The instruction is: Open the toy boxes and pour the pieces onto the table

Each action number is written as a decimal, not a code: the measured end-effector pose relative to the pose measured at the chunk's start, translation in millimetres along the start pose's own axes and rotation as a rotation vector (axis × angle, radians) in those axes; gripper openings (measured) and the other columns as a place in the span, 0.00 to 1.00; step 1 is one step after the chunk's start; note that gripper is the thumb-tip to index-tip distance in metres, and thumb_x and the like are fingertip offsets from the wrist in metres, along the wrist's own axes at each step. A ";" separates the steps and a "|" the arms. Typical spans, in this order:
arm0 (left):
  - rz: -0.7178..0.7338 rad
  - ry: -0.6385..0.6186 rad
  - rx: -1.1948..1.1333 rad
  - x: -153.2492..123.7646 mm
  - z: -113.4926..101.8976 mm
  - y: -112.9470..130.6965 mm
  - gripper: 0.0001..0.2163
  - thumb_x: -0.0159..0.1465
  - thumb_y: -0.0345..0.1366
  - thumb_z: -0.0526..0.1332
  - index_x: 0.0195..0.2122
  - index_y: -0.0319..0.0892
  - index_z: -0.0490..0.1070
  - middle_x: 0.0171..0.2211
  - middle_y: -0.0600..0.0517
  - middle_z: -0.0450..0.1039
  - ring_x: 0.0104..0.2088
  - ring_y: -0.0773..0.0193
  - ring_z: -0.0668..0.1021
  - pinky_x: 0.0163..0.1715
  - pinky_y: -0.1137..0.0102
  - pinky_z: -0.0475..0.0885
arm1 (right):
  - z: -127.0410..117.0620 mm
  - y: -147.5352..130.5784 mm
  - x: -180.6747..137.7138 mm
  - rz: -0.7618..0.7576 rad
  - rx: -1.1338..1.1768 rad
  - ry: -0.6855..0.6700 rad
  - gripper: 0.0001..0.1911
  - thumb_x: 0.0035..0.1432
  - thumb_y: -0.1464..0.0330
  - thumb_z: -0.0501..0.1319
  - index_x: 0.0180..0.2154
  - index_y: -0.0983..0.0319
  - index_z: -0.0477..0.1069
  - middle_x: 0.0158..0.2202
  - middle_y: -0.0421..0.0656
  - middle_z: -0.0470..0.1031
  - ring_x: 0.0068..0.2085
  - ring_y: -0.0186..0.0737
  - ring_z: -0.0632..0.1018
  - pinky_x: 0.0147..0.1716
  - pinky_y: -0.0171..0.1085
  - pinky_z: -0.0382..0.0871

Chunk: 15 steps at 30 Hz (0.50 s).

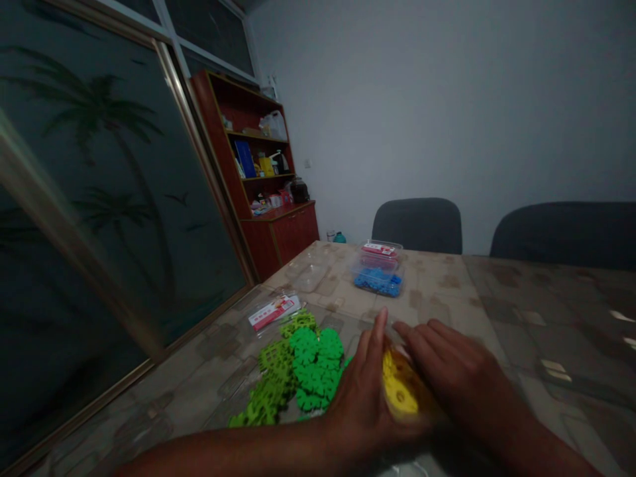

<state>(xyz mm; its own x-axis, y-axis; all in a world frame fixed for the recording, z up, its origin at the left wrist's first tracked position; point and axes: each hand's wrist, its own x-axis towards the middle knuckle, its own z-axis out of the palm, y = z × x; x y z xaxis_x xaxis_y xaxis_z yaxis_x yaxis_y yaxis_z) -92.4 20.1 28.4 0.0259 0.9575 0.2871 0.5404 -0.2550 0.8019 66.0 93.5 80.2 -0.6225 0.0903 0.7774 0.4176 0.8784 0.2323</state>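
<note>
Head view: we are looking across a patterned table [432, 291], where yellow pieces [400, 394] are sitting between the two hands, near the lower edge of the view and right of its middle. The left hand [362, 391] is gripping them along their left side, its thumb standing up; the right hand [457, 371] is arching over their right side, and since blur and its own back are hiding the fingertips, we cannot tell whether it is closing on them. Just left of the left hand, bright green pieces [317, 364] are lying in a heap, touching olive-green pieces [273, 371], and together these are bounding the room on that side. Beyond the heap, a clear lid with a red-and-white label [273, 311] is resting flat, and a clear tray [311, 271] is lying near the left edge of the table. Blue pieces [377, 281] in a clear box are standing well ahead of the hands, nearer the far edge, with a stretch of tabletop running between. To the right, we are seeing tabletop extending broadly toward two dark chairs [417, 225] behind the far edge.
</note>
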 end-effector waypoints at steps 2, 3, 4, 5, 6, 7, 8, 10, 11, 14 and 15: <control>0.022 -0.028 -0.003 -3.7 -0.7 -4.1 0.57 0.47 0.53 0.72 0.68 0.52 0.32 0.66 0.45 0.46 0.64 0.47 0.55 0.63 0.54 0.54 | -2.2 4.8 1.6 -0.029 -0.046 -0.014 0.17 0.68 0.77 0.41 0.40 0.67 0.68 0.28 0.44 0.71 0.29 0.39 0.71 0.28 0.36 0.59; 0.015 -0.039 -0.017 -5.4 -1.7 -7.0 0.58 0.46 0.52 0.73 0.68 0.52 0.32 0.66 0.45 0.46 0.64 0.48 0.55 0.63 0.54 0.54 | -3.2 8.0 1.0 -0.031 -0.078 -0.018 0.17 0.68 0.77 0.41 0.39 0.67 0.69 0.27 0.44 0.71 0.28 0.39 0.71 0.28 0.37 0.59; 0.003 -0.045 -0.036 -7.0 -3.2 -10.0 0.59 0.45 0.51 0.74 0.68 0.53 0.32 0.66 0.45 0.46 0.64 0.49 0.56 0.63 0.55 0.54 | -4.0 12.0 -0.9 -0.017 -0.114 -0.022 0.17 0.68 0.76 0.42 0.38 0.67 0.69 0.26 0.44 0.70 0.28 0.40 0.71 0.27 0.37 0.59; -0.009 -0.047 -0.063 -8.6 -5.1 -13.0 0.60 0.44 0.49 0.75 0.68 0.53 0.32 0.66 0.46 0.47 0.64 0.49 0.56 0.64 0.55 0.54 | -4.5 16.7 -4.0 0.007 -0.147 -0.024 0.17 0.68 0.75 0.43 0.37 0.66 0.69 0.26 0.43 0.70 0.27 0.40 0.71 0.27 0.37 0.59; -0.023 -0.047 -0.097 -10.2 -7.8 -15.3 0.61 0.43 0.47 0.76 0.68 0.54 0.31 0.66 0.46 0.48 0.64 0.50 0.57 0.64 0.55 0.53 | -4.7 22.3 -8.3 0.040 -0.172 -0.022 0.17 0.69 0.73 0.44 0.37 0.65 0.70 0.26 0.44 0.71 0.27 0.40 0.72 0.27 0.37 0.59; -0.039 -0.053 -0.139 -12.0 -11.2 -16.6 0.62 0.43 0.45 0.76 0.68 0.54 0.30 0.66 0.45 0.49 0.64 0.50 0.57 0.64 0.56 0.54 | -4.7 28.7 -13.4 0.082 -0.183 -0.018 0.16 0.69 0.70 0.45 0.37 0.65 0.70 0.27 0.44 0.72 0.28 0.40 0.73 0.27 0.37 0.61; -0.066 -0.071 -0.188 -13.7 -15.4 -16.7 0.63 0.42 0.43 0.77 0.68 0.53 0.29 0.66 0.44 0.49 0.64 0.51 0.58 0.64 0.56 0.54 | -4.8 35.9 -19.1 0.128 -0.184 -0.019 0.17 0.70 0.68 0.45 0.38 0.64 0.70 0.29 0.45 0.75 0.28 0.40 0.75 0.26 0.37 0.62; -0.149 -0.137 -0.271 -16.8 -26.2 -12.9 0.64 0.42 0.40 0.77 0.68 0.52 0.27 0.66 0.42 0.48 0.64 0.51 0.58 0.64 0.57 0.54 | -6.2 52.7 -30.4 0.252 -0.188 -0.026 0.19 0.70 0.63 0.44 0.41 0.63 0.71 0.34 0.46 0.78 0.29 0.40 0.78 0.26 0.36 0.65; -0.197 -0.174 -0.302 -18.0 -32.3 -9.5 0.64 0.42 0.38 0.77 0.68 0.52 0.26 0.67 0.41 0.47 0.64 0.51 0.58 0.64 0.56 0.54 | -8.0 62.4 -35.4 0.339 -0.189 -0.040 0.21 0.70 0.61 0.43 0.42 0.62 0.71 0.36 0.47 0.78 0.29 0.41 0.79 0.25 0.37 0.66; -0.262 -0.252 -0.370 -19.4 -47.9 0.9 0.63 0.42 0.37 0.77 0.68 0.50 0.28 0.67 0.39 0.45 0.65 0.48 0.55 0.63 0.52 0.54 | -16.7 95.5 -47.9 0.715 -0.089 -0.155 0.29 0.65 0.51 0.41 0.46 0.62 0.72 0.31 0.49 0.78 0.24 0.49 0.78 0.21 0.43 0.67; -0.270 -0.275 -0.414 -18.9 -50.9 2.7 0.61 0.44 0.38 0.76 0.68 0.50 0.29 0.67 0.39 0.44 0.65 0.47 0.55 0.62 0.51 0.55 | -19.6 106.7 -52.4 0.853 -0.004 -0.195 0.32 0.61 0.49 0.41 0.47 0.62 0.72 0.28 0.50 0.77 0.25 0.52 0.78 0.22 0.45 0.68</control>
<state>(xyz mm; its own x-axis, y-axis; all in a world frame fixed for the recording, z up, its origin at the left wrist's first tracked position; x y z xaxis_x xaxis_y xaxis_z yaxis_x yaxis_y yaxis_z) -134.2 -5.6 51.8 0.1807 0.9817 -0.0597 0.1851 0.0256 0.9824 156.1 173.3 75.7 -0.1986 0.7948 0.5735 0.7947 0.4731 -0.3804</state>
